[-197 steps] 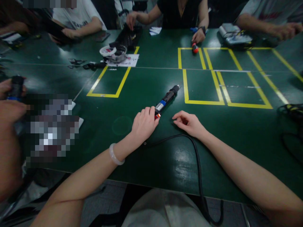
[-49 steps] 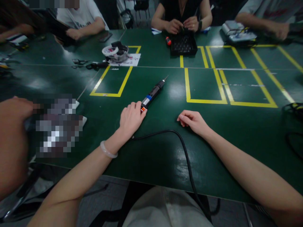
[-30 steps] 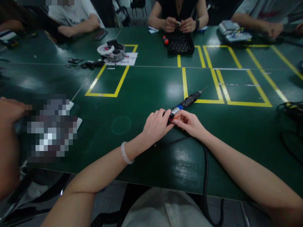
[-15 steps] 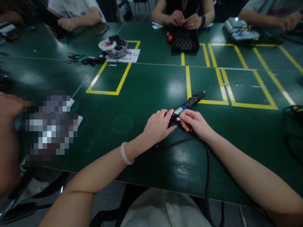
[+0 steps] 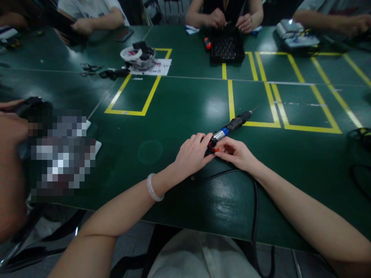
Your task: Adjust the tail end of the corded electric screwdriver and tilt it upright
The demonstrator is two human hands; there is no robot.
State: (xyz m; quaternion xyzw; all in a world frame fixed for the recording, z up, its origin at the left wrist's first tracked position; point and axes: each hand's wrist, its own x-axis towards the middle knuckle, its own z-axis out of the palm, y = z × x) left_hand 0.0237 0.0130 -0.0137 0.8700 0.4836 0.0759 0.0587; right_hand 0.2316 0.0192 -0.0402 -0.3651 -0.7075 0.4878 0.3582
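Observation:
An electric screwdriver (image 5: 230, 128) lies slantwise on the green table, its thin bit pointing to the far right. Part of its casing is off, baring a silver and blue section and some wires near the rear. My left hand (image 5: 193, 152) is wrapped over that rear end, fingers on top and thumb at the near side. Close beside it, my right hand (image 5: 236, 152) pinches a small orange-red part (image 5: 216, 150) at the exposed wiring; its exact kind is too small to make out. A black cable (image 5: 255, 200) runs beneath my right wrist and over the table edge.
Yellow tape (image 5: 262, 124) marks rectangles on the table (image 5: 191, 100). Farther off are a roll of tape (image 5: 131, 55) on paper, pliers-like tools (image 5: 114, 73) and a black tray (image 5: 227, 58) before a co-worker. Another person's arm (image 5: 11, 166) is at the left.
My right hand has shifted slightly left and turned, and an orange-red part now shows at its fingertips. My left hand keeps its hold. The co-worker's hands across the table have moved apart.

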